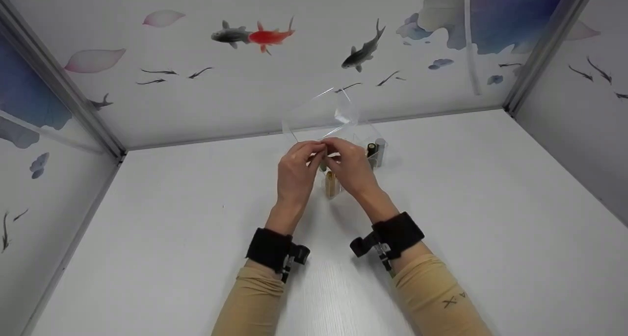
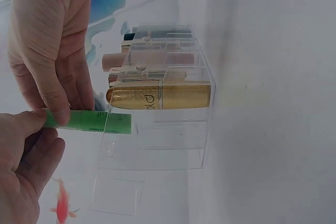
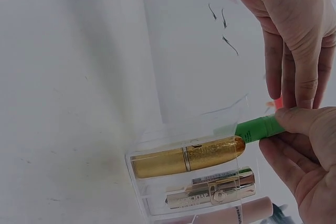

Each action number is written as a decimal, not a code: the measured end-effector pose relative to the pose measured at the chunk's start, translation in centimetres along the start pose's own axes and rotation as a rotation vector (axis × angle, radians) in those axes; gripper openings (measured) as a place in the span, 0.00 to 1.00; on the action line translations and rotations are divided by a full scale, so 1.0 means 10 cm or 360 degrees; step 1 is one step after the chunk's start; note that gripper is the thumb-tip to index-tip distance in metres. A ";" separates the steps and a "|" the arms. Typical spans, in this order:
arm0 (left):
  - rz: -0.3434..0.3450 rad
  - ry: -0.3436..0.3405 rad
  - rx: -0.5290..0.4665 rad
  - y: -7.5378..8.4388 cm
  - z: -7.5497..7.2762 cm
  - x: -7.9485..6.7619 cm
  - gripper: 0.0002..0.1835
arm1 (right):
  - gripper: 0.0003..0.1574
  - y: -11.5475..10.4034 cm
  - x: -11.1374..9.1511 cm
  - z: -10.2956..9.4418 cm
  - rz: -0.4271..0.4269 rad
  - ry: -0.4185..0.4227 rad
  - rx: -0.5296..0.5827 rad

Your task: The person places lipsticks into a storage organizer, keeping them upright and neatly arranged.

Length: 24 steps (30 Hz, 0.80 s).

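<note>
A green lip balm tube (image 2: 113, 123) lies with its lower end in a clear plastic organizer (image 2: 157, 162). My right hand (image 1: 353, 167) pinches the tube's upper part between thumb and fingers. Right beside it, the thumb and fingers of my left hand (image 1: 297, 171) hold the tube's upper end; the fingertips of both hands meet there and partly hide it. A gold lipstick (image 3: 157, 163) stands in the neighbouring compartment. Beyond it in the right wrist view are a shiny pale-gold tube (image 3: 189, 199) and a pink tube (image 3: 257, 209).
A clear plastic panel (image 1: 314, 113) rises behind the hands, near the back wall. On the organizer's right are a black tube (image 1: 371, 149) and a grey one (image 1: 380, 152). White tabletop (image 1: 186, 218) surrounds it, with printed walls at the back and sides.
</note>
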<state>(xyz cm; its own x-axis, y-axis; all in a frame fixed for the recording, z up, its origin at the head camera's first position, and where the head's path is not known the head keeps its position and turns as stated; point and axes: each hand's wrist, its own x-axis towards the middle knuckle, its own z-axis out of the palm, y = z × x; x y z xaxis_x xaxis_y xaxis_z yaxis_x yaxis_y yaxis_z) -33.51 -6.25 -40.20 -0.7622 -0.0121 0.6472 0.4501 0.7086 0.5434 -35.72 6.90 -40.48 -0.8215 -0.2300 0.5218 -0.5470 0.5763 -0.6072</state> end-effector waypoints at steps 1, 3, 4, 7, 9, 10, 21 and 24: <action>0.0001 0.0000 0.0005 0.00 0.00 0.00 0.07 | 0.18 0.00 0.00 0.00 -0.0001 0.0000 0.0004; 0.0001 -0.0004 0.0019 -0.01 0.01 -0.01 0.07 | 0.18 0.01 0.00 0.01 0.0004 -0.0002 0.0006; -0.0001 -0.0008 0.0027 -0.01 0.01 -0.01 0.07 | 0.18 0.01 0.00 0.01 0.0007 -0.0005 0.0005; -0.0007 -0.0021 0.0043 -0.02 0.01 -0.01 0.08 | 0.19 0.02 -0.01 0.02 0.0017 -0.0018 -0.0002; -0.0012 -0.0025 0.0050 -0.02 0.02 -0.01 0.08 | 0.19 0.03 -0.01 0.02 0.0016 -0.0026 0.0000; -0.0014 -0.0026 0.0052 -0.02 0.02 -0.01 0.08 | 0.19 0.03 -0.01 0.03 0.0014 -0.0028 0.0002; -0.0012 -0.0027 0.0046 -0.05 0.04 -0.03 0.06 | 0.18 0.05 -0.02 0.06 0.0041 -0.0075 0.0000; -0.0026 -0.0034 0.0028 -0.06 0.05 -0.04 0.05 | 0.18 0.06 -0.03 0.07 0.0033 -0.0081 -0.0001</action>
<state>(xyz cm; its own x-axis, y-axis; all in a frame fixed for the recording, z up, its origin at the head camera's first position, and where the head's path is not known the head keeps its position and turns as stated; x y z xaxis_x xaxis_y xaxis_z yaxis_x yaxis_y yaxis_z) -33.75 -6.35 -41.04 -0.7792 -0.0088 0.6267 0.4295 0.7208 0.5440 -35.95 6.75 -41.40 -0.8398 -0.2574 0.4780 -0.5296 0.5820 -0.6171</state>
